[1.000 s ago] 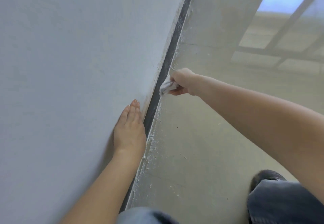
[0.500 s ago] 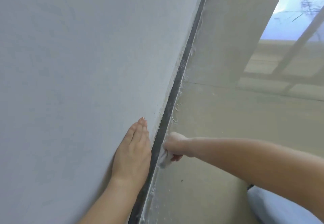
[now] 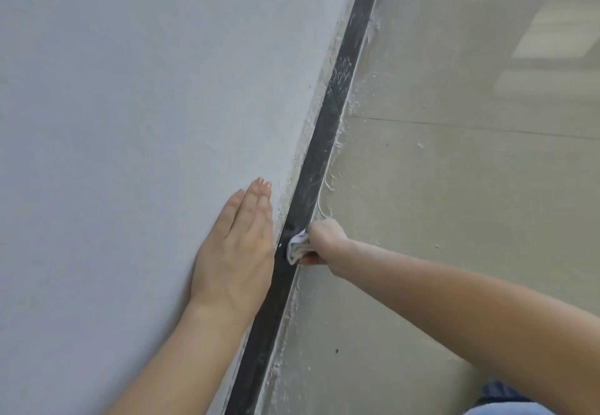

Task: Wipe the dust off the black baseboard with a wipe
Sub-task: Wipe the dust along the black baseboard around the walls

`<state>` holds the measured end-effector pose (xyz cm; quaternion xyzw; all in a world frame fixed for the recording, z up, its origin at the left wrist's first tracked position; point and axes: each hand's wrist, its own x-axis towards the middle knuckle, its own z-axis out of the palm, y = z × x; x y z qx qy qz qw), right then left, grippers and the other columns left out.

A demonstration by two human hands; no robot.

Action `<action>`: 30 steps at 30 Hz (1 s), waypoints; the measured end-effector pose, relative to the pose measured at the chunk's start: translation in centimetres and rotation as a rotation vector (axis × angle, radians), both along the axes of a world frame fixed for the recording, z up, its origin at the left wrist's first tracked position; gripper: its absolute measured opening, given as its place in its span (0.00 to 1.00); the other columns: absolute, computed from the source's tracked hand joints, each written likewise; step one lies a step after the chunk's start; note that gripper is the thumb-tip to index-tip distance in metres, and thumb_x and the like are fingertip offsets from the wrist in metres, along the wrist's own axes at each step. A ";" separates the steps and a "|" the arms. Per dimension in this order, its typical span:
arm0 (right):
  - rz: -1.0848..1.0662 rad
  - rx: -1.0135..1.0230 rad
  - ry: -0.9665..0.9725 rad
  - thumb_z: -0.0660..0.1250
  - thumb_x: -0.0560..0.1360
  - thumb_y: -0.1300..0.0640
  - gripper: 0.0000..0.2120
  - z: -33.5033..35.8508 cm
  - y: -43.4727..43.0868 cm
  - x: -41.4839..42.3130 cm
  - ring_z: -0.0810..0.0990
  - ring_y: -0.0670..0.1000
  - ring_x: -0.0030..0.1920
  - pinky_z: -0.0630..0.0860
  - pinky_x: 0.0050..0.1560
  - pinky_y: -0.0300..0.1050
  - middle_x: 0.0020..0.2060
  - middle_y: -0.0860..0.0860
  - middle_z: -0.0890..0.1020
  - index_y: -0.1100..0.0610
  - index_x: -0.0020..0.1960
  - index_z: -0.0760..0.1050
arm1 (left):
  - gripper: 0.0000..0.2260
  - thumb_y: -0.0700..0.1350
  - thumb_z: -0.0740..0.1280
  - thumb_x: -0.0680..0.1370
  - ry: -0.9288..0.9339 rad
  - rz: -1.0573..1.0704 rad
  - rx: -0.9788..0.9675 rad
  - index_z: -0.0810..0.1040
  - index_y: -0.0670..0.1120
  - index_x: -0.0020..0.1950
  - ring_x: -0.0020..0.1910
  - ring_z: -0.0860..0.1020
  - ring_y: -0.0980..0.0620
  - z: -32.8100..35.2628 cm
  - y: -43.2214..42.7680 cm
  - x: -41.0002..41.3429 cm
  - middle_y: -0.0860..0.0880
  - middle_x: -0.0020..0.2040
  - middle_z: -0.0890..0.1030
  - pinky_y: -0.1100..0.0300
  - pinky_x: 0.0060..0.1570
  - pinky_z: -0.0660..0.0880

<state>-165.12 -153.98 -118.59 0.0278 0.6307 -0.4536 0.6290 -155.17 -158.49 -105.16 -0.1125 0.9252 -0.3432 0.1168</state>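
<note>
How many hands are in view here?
2. The left hand lies flat on the wall; the right hand grips the wipe against the black baseboard. No others show.

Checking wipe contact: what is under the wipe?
The wipe, gripped by the right hand, lies against the black baseboard; the strip it covers is hidden, so dust there cannot be judged.

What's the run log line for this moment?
right hand: grips wipe against black baseboard | left hand: flat on wall | dust: streaks farther along
</note>
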 end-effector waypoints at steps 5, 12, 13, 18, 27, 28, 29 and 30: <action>-0.360 -0.073 0.223 0.53 0.76 0.57 0.14 -0.6 -0.3 -5.7 0.82 0.54 0.37 0.79 0.45 0.51 0.36 0.57 0.84 0.62 0.46 0.75 | 0.25 0.43 0.49 0.74 -0.004 0.048 0.062 0.69 0.35 0.68 0.71 0.64 0.42 -0.1 -0.1 -0.2 0.39 0.70 0.69 0.50 0.72 0.45; -0.003 -0.033 -0.069 0.56 0.74 0.63 0.10 1.2 4.0 1.3 0.78 0.57 0.35 0.79 0.45 0.53 0.36 0.61 0.80 0.64 0.39 0.75 | 0.27 0.40 0.39 0.76 -0.085 -0.013 -0.014 0.61 0.37 0.73 0.75 0.57 0.44 -0.4 -0.2 0.1 0.42 0.74 0.62 0.49 0.71 0.39; 0.149 -0.078 -0.160 0.56 0.73 0.66 0.11 1.9 4.6 2.9 0.78 0.56 0.34 0.79 0.45 0.50 0.35 0.60 0.80 0.64 0.37 0.75 | 0.28 0.38 0.35 0.76 -0.093 -0.021 -0.025 0.59 0.38 0.73 0.75 0.55 0.44 -0.4 -0.2 0.2 0.42 0.75 0.60 0.48 0.71 0.39; 0.194 -0.109 -0.409 0.52 0.77 0.69 0.13 3.5 3.4 4.6 0.78 0.50 0.30 0.79 0.41 0.41 0.35 0.58 0.81 0.66 0.43 0.75 | 0.35 0.32 0.19 0.67 -0.275 -0.055 -0.076 0.41 0.33 0.74 0.75 0.40 0.41 0.0 0.4 0.2 0.38 0.76 0.41 0.45 0.66 0.28; -0.193 -0.112 -0.251 0.54 0.78 0.69 0.12 4.4 -0.4 -5.2 0.75 0.44 0.22 0.74 0.24 0.34 0.34 0.53 0.74 0.68 0.57 0.73 | 0.25 0.39 0.49 0.74 -0.047 0.045 0.084 0.68 0.33 0.69 0.72 0.62 0.42 -0.3 -0.1 -0.6 0.39 0.71 0.67 0.50 0.72 0.44; -0.285 -0.125 -0.245 0.54 0.79 0.67 0.15 4.3 -0.9 -6.3 0.75 0.45 0.27 0.75 0.25 0.33 0.35 0.52 0.72 0.67 0.64 0.69 | 0.25 0.39 0.52 0.73 -0.060 0.058 0.098 0.68 0.34 0.69 0.73 0.62 0.42 -0.2 0.0 -0.7 0.39 0.71 0.67 0.50 0.72 0.44; -0.355 -0.137 -0.234 0.54 0.79 0.65 0.17 4.0 -1.5 -7.5 0.75 0.46 0.31 0.76 0.25 0.33 0.36 0.52 0.72 0.65 0.67 0.67 | 0.25 0.40 0.53 0.73 -0.073 0.080 0.119 0.68 0.34 0.69 0.73 0.62 0.42 0.0 0.1 -0.8 0.39 0.71 0.67 0.50 0.72 0.44; -0.403 -0.144 -0.223 0.54 0.79 0.65 0.17 4.2 -1.8 -8.6 0.74 0.47 0.32 0.77 0.26 0.34 0.36 0.52 0.72 0.65 0.67 0.67 | 0.25 0.40 0.54 0.72 -0.084 0.095 0.136 0.68 0.34 0.69 0.73 0.62 0.42 0.1 0.2 -0.9 0.39 0.71 0.67 0.51 0.72 0.44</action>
